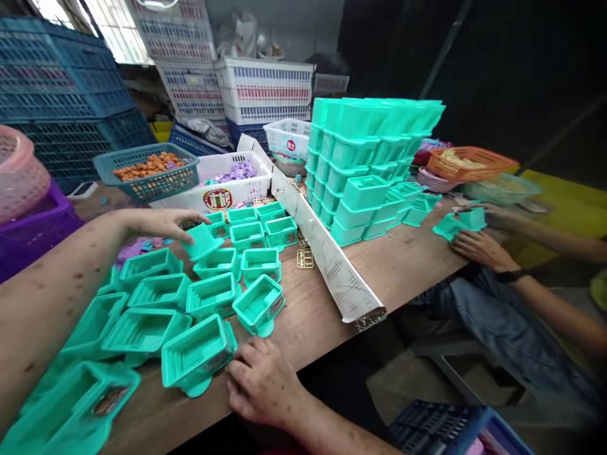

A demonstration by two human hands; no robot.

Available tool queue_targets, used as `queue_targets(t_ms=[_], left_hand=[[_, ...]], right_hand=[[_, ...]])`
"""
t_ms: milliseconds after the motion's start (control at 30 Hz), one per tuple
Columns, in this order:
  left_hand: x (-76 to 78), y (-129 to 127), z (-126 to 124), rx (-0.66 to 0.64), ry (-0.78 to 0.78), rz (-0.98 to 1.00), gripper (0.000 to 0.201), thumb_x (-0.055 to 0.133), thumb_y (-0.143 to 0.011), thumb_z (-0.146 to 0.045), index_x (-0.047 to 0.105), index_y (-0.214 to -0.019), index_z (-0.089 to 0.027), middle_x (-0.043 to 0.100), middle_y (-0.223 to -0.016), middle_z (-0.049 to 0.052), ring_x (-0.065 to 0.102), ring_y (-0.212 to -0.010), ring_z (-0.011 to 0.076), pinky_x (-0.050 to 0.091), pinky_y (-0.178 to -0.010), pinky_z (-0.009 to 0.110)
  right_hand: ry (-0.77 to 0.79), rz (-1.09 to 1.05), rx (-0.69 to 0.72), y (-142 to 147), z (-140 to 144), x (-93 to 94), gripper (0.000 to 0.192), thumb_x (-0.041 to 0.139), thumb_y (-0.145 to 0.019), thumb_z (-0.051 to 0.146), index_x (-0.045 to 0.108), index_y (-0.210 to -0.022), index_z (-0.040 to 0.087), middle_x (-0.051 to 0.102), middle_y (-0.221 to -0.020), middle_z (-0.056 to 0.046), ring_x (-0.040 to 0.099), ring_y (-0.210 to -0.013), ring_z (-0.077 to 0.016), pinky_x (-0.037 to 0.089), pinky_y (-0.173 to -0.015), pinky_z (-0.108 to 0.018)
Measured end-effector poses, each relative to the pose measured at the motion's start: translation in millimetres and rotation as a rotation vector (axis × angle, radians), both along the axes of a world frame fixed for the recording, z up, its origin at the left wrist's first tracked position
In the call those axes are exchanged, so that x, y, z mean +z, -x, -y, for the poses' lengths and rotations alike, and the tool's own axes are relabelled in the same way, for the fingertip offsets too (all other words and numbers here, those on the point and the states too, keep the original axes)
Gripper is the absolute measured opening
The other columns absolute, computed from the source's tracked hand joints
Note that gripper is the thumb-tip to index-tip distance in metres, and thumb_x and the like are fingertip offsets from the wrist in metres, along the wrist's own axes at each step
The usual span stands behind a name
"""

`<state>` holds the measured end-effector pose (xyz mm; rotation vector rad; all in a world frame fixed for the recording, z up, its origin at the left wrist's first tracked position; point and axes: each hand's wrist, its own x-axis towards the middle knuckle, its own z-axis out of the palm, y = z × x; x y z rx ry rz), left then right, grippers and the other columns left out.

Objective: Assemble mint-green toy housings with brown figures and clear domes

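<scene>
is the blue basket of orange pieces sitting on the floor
No, the blue basket of orange pieces stands up on the wooden table, beside the white crate.

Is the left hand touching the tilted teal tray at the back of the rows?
Touching: the head view shows the left hand gripping the tilted teal tray with its fingertips.

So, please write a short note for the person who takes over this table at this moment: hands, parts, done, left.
Left hand: holds one teal tray, tipped, above the table.
Right hand: rests on the table edge, touching the nearest tray.
Parts: about fifteen loose trays lie open side up in rows in front.
Done: a tall stack of trays stands beyond the cardboard strip.
Left: the loose trays are unstacked.
A co-worker's hand works at the right.
</scene>
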<state>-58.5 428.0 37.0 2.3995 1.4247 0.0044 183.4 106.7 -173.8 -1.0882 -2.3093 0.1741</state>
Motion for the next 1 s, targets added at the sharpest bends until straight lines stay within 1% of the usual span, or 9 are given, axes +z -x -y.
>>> queue_targets(t_ms=[100,167,233,333,433,533,667,867,1000], left_hand=[[-2.0,-3,-7,0.063,0.080,-0.085,0.085,0.084,-0.065,-0.017,0.064,-0.147,-0.020,0.079,-0.136,0.010,0.075,-0.124,0.0313,0.060,-0.094,0.027],[-2.5,-8,-9,0.138,0.034,-0.104,0.087,0.083,-0.069,-0.017,0.060,-0.153,-0.021,0.077,-0.141,0.012,0.076,-0.123,0.0291,0.060,-0.091,0.025],[-4.8,-15,-10,0.185,-0.025,-0.115,0.080,0.085,-0.075,-0.022,0.060,-0.151,-0.019,0.078,-0.137,0.014,0.078,-0.117,0.0288,0.060,-0.090,0.027],[-14.9,-27,-7,0.310,-0.196,-0.150,0.058,0.086,-0.081,-0.027,0.068,-0.134,-0.011,0.082,-0.122,0.020,0.078,-0.113,0.0344,0.061,-0.095,0.038],[-30.5,-37,-2,0.371,-0.348,-0.163,0.037,0.072,-0.095,-0.031,0.068,-0.126,-0.010,0.079,-0.125,0.024,0.076,-0.119,0.0358,0.059,-0.102,0.043],[-43.2,-41,-1,0.282,-0.361,-0.164,0.038,0.066,-0.100,-0.037,0.067,-0.130,-0.014,0.077,-0.133,0.017,0.073,-0.124,0.0297,0.057,-0.107,0.037],[-48.2,-37,-4,0.094,-0.275,-0.194,0.052,0.075,-0.085,-0.025,0.067,-0.135,-0.018,0.076,-0.135,0.010,0.074,-0.119,0.0251,0.057,-0.104,0.029],[-51.8,-30,-5,-0.058,-0.313,-0.225,0.052,0.062,-0.087,-0.012,0.064,-0.139,-0.011,0.075,-0.129,0.015,0.074,-0.108,0.0244,0.057,-0.104,0.033],[-56.5,-40,-5,-0.196,-0.344,-0.247,0.049,0.064,-0.093,-0.017,0.065,-0.143,-0.017,0.071,-0.139,0.015,0.066,-0.129,0.0291,0.053,-0.112,0.040]], right_hand=[[-0.012,-0.001,-0.009,1,0,-2.3,0.016,0.070,-0.097,0.038,0.065,-0.102,0.024,0.069,-0.105,-0.004,0.060,-0.101,-0.0269,0.051,-0.080,-0.041],[-0.016,-0.002,-0.014,1,0,-3.0,0.016,0.069,-0.097,0.038,0.065,-0.101,0.024,0.069,-0.103,-0.003,0.060,-0.099,-0.0269,0.051,-0.078,-0.041],[-0.019,0.001,-0.017,1,0,-3.0,0.015,0.069,-0.097,0.038,0.064,-0.100,0.024,0.068,-0.102,-0.003,0.060,-0.098,-0.0267,0.051,-0.078,-0.041],[-0.015,0.000,-0.005,1,1,-1.6,0.015,0.070,-0.097,0.037,0.063,-0.098,0.024,0.068,-0.101,-0.003,0.060,-0.098,-0.0266,0.051,-0.078,-0.041],[0.020,-0.031,-0.003,1,3,0.4,0.011,0.070,-0.096,0.031,0.064,-0.099,0.024,0.069,-0.105,-0.004,0.061,-0.102,-0.0272,0.053,-0.083,-0.042],[0.060,-0.070,0.000,1,4,1.4,0.010,0.070,-0.095,0.026,0.065,-0.103,0.023,0.069,-0.109,-0.004,0.062,-0.105,-0.0283,0.055,-0.088,-0.044],[0.082,-0.104,0.018,2,6,0.5,0.013,0.070,-0.095,0.022,0.066,-0.108,0.024,0.070,-0.111,-0.005,0.062,-0.106,-0.0293,0.056,-0.090,-0.046],[0.068,-0.144,0.024,2,7,-3.1,0.020,0.072,-0.093,0.019,0.067,-0.113,0.024,0.071,-0.112,-0.005,0.063,-0.106,-0.0295,0.058,-0.091,-0.047],[0.042,-0.155,0.022,4,4,-8.2,0.020,0.073,-0.092,0.021,0.066,-0.110,0.025,0.072,-0.110,-0.005,0.065,-0.103,-0.0295,0.058,-0.088,-0.046]])
